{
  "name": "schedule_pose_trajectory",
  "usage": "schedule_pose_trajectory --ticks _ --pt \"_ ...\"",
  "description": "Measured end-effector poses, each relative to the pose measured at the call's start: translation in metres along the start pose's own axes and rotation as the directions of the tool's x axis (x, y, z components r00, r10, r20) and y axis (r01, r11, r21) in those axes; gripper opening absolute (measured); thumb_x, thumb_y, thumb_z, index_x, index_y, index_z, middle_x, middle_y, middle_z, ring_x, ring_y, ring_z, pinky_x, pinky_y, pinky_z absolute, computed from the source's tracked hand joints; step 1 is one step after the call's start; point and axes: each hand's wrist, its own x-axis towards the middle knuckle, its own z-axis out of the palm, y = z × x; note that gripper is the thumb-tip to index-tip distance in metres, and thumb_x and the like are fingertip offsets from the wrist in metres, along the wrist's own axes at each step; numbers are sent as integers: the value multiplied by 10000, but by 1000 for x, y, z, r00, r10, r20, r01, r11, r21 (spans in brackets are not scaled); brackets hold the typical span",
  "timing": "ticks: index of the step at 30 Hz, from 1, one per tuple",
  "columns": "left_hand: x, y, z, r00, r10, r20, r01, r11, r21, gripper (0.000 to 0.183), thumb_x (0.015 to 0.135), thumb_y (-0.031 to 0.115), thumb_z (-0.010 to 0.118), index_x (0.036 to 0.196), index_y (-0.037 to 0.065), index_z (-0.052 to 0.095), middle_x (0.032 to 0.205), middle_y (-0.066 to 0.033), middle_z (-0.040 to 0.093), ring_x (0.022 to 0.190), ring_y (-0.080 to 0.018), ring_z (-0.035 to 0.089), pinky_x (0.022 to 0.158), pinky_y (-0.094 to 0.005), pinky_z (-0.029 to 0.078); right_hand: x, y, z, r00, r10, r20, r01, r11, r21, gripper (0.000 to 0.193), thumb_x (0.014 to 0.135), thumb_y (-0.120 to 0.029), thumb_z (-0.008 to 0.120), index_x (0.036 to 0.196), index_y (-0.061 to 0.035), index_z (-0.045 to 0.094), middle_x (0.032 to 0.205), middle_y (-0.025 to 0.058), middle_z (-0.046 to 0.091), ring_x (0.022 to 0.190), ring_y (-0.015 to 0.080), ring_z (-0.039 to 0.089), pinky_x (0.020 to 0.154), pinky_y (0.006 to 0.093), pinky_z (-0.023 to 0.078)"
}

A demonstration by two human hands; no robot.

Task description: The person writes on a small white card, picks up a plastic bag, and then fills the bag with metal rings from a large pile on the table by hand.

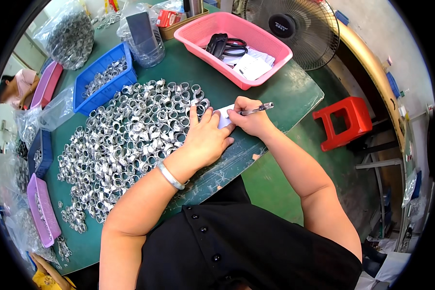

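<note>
My right hand (250,117) is closed around a pen (258,109), its shaft slanting up to the right. Beneath it a small white slip of paper (224,116) lies on the green table, and the pen's tip is hidden by my fingers. My left hand (205,137) rests flat with fingers apart at the paper's left edge, holding nothing. Its fingertips reach the border of a wide heap of silvery metal ring clamps (130,130). A pale bangle (170,176) circles my left wrist.
A pink basket (212,53) with black-handled scissors and papers stands beyond my hands. A blue bin (84,104) of small metal parts, a clear plastic jar (152,55) and bagged parts (72,41) are farther left. A fan (295,29) and red stool (357,118) stand right; other people sit left.
</note>
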Motion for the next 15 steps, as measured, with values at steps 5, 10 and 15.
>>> schedule_pose_trajectory --ticks 5,10,15 --pt "0 0 0 1000 6 -9 -7 1000 -5 372 870 325 547 1216 193 580 1169 -178 502 1236 -363 380 1020 -652 135 1 2 1 998 6 -59 -3 999 52 245 751 -137 673 654 -19 481 555 56 512 509 109 457 461 291 369" --pt "1 -1 0 1000 9 -4 -9 1000 -15 376 873 328 544 1219 186 580 1163 -178 501 1233 -360 380 1026 -647 123 2 3 1 999 5 -47 -5 1000 1 244 745 -136 667 649 -24 473 556 59 509 506 116 458 460 294 369" --pt "2 -1 -1 1000 6 7 -6 1000 -13 373 876 327 540 1218 182 583 1160 -180 502 1231 -359 381 1028 -644 122 4 6 0 999 14 -37 -14 1000 14 247 746 -139 662 648 -23 467 558 69 508 506 131 465 465 301 372"
